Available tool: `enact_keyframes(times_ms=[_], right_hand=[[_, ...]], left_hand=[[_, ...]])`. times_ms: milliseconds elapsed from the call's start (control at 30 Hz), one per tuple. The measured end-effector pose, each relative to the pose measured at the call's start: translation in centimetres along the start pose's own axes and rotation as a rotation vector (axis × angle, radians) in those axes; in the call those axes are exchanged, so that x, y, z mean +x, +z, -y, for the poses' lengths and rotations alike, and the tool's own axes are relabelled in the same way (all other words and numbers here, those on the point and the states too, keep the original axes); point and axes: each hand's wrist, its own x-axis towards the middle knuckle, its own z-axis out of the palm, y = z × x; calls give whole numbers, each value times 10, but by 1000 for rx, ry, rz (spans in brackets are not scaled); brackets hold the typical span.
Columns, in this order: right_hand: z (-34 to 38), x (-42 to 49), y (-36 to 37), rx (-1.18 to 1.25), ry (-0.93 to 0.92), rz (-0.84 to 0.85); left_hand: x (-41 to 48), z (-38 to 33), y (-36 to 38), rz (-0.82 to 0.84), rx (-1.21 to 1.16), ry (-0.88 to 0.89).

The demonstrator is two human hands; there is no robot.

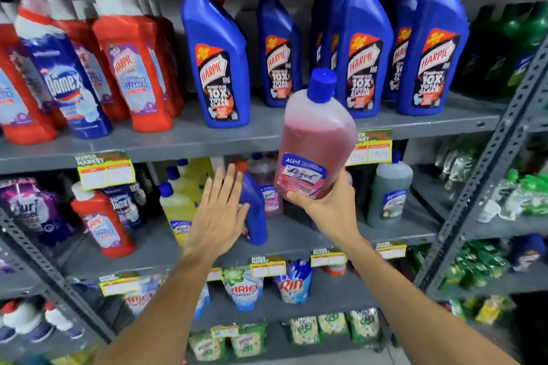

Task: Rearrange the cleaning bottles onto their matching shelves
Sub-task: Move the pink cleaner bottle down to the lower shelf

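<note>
Pink bottle is gripped by right hand, not yet shelved. Left hand is spread open against stray blue bottle at 9 o'clock; sorting judged approx. half done.

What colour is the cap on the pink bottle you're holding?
Blue. The cap tops the pink bottle held in the right hand, seen in the head view.

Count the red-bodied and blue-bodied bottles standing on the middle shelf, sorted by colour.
Red bottle: 1
Blue bottles: 2
Total: 3
</note>
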Motion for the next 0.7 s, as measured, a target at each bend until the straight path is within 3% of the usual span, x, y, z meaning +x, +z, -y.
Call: enact_keyframes(times_ms=[300,700], right_hand=[[-113,-50,34,-145,215,63],[-208,-25,93,-209,360,32]], left_hand=[[-63,21,107,377,-106,-128],[-78,44,205,545,-208,-172]])
